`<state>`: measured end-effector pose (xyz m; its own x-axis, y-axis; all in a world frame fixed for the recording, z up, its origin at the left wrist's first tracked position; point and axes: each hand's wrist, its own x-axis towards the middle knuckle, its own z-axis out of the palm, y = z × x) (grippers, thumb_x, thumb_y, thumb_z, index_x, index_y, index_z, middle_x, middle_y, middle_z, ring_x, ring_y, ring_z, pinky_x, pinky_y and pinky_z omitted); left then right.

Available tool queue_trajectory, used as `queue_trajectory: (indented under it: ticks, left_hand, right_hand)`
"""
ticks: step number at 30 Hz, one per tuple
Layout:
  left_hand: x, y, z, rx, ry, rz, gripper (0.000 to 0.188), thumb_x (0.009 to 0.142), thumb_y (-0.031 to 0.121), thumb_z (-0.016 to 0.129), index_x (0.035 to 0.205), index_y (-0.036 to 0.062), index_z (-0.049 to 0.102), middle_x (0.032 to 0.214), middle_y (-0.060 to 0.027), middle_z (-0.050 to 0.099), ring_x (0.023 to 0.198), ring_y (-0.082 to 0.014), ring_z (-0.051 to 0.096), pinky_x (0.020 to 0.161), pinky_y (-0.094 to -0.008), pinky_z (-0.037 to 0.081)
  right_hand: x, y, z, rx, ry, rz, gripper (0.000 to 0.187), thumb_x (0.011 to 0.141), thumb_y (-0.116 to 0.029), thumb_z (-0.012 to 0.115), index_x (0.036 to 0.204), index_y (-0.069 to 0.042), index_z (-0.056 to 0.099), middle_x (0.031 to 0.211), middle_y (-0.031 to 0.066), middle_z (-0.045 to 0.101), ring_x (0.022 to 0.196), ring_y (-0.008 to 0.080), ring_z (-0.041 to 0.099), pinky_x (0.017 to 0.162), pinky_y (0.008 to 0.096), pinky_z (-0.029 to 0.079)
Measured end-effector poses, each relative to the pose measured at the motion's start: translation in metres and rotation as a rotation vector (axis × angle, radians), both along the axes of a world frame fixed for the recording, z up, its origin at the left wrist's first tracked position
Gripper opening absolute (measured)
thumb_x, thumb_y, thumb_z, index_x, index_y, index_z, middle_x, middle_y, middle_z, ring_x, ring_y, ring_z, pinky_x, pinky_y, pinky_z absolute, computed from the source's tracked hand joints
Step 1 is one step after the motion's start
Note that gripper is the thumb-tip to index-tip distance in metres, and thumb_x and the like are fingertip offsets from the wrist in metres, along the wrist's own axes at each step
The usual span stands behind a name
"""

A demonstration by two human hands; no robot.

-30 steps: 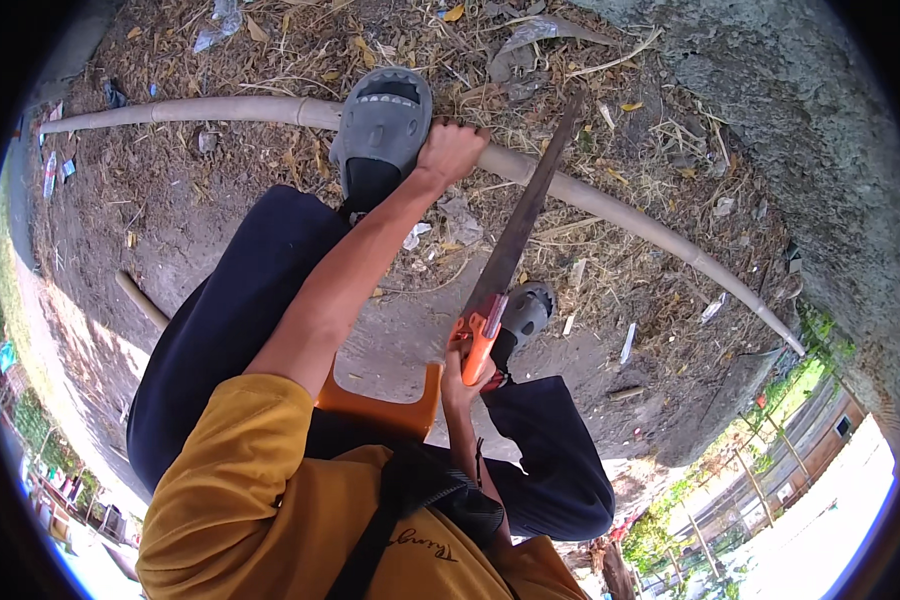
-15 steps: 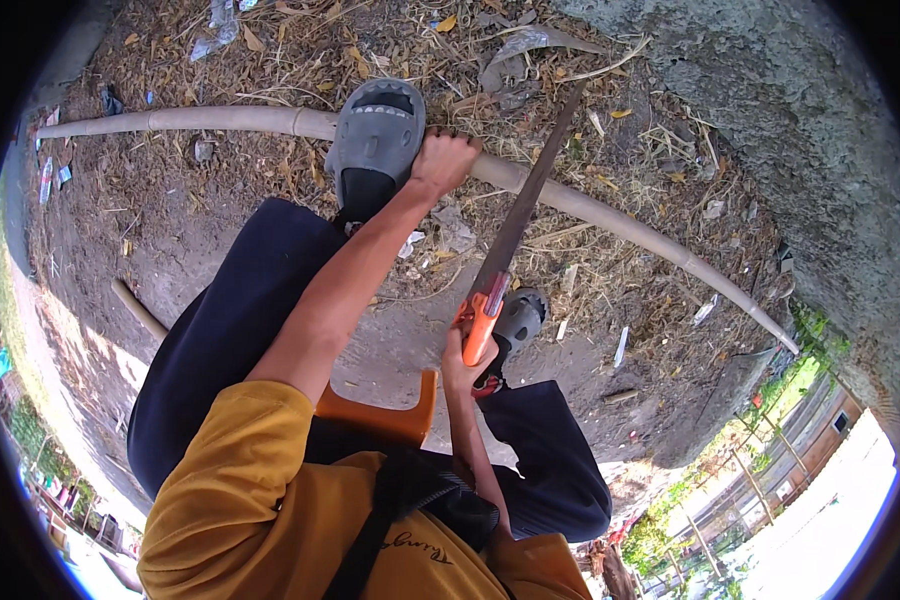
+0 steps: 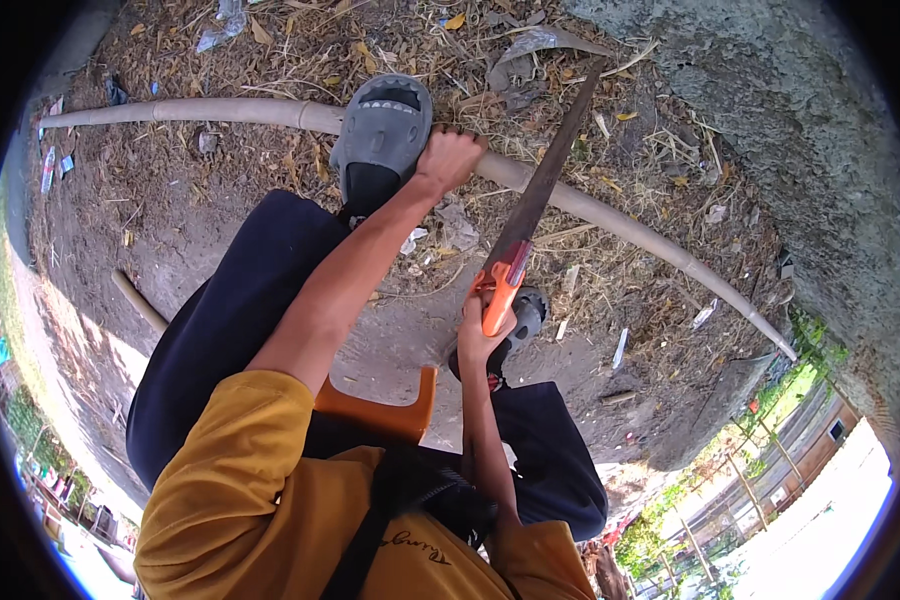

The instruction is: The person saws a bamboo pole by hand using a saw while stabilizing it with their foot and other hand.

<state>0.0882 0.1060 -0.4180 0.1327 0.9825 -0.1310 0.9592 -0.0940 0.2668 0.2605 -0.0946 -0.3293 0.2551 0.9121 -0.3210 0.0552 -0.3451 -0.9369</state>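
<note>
A long bamboo pole (image 3: 235, 110) lies across the ground in front of me. My left hand (image 3: 452, 158) is closed around it, just right of my left foot. That foot, in a grey clog (image 3: 382, 125), presses on the pole. My right hand (image 3: 484, 328) grips the orange handle of a handsaw (image 3: 538, 190). Its dark blade slants away to the upper right and crosses the pole a little right of my left hand. Whether the teeth have bitten into the bamboo, I cannot tell.
My right clog (image 3: 532, 312) stands just behind the saw handle. An orange plastic stool (image 3: 410, 410) is beneath me. A rough grey wall (image 3: 770, 110) rises at the right. Dry leaves, straw and litter cover the dirt, with a shorter pole piece (image 3: 138, 300) at the left.
My right hand has pushed the handsaw forward and slightly right, so the blade reaches farther past the pole. My left hand and foot keep their places on the pole.
</note>
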Motion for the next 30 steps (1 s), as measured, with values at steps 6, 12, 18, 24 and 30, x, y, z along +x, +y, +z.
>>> queue_trajectory:
  ticks: [6,12,18,24,30]
  left_hand:
    - [0.002,0.001,0.0,0.051,0.027,0.002,0.024,0.079,0.01,0.066,0.103,0.0109,0.069,0.099,-0.0092,0.073,0.095,-0.0297,0.072,0.089,-0.047,0.051]
    - [-0.004,-0.005,-0.01,0.119,0.028,0.0,0.024,0.08,0.01,0.065,0.104,0.0098,0.069,0.097,-0.0098,0.073,0.093,-0.0309,0.072,0.09,-0.047,0.051]
    - [0.004,-0.007,-0.003,-0.021,0.012,-0.013,0.029,0.077,0.009,0.068,0.106,0.0106,0.069,0.099,-0.0104,0.073,0.094,-0.0309,0.072,0.091,-0.0481,0.052]
    - [0.0,0.003,0.007,-0.094,-0.011,-0.002,0.031,0.077,0.009,0.069,0.108,0.0099,0.069,0.098,-0.0113,0.073,0.094,-0.0313,0.073,0.091,-0.0498,0.052]
    - [0.002,0.006,0.011,-0.115,-0.013,-0.02,0.028,0.078,0.009,0.069,0.106,0.0088,0.069,0.097,-0.0115,0.073,0.092,-0.0309,0.072,0.085,-0.0474,0.054]
  right_hand:
    - [-0.005,-0.074,0.001,0.116,0.091,-0.031,0.023,0.081,0.013,0.057,0.073,-0.005,0.048,0.079,-0.0021,0.051,0.079,0.0056,0.055,0.077,0.0237,0.047]
    - [-0.013,-0.02,-0.002,-0.024,0.073,-0.053,0.027,0.086,0.008,0.06,0.069,-0.006,0.044,0.068,-0.007,0.045,0.061,0.0015,0.04,0.058,0.0208,0.038]
    - [-0.014,-0.051,-0.007,0.056,0.097,-0.046,0.024,0.085,0.009,0.059,0.071,-0.005,0.045,0.07,-0.0057,0.048,0.062,0.0031,0.042,0.062,0.0221,0.043]
    - [-0.013,-0.049,-0.004,0.027,0.111,-0.057,0.019,0.083,0.006,0.061,0.074,-0.005,0.05,0.069,-0.0069,0.046,0.062,0.0035,0.042,0.054,0.0248,0.035]
    - [-0.009,-0.048,-0.008,0.097,-0.041,0.076,0.025,0.08,0.011,0.06,0.069,-0.005,0.046,0.067,-0.0055,0.043,0.064,0.0046,0.041,0.058,0.0251,0.038]
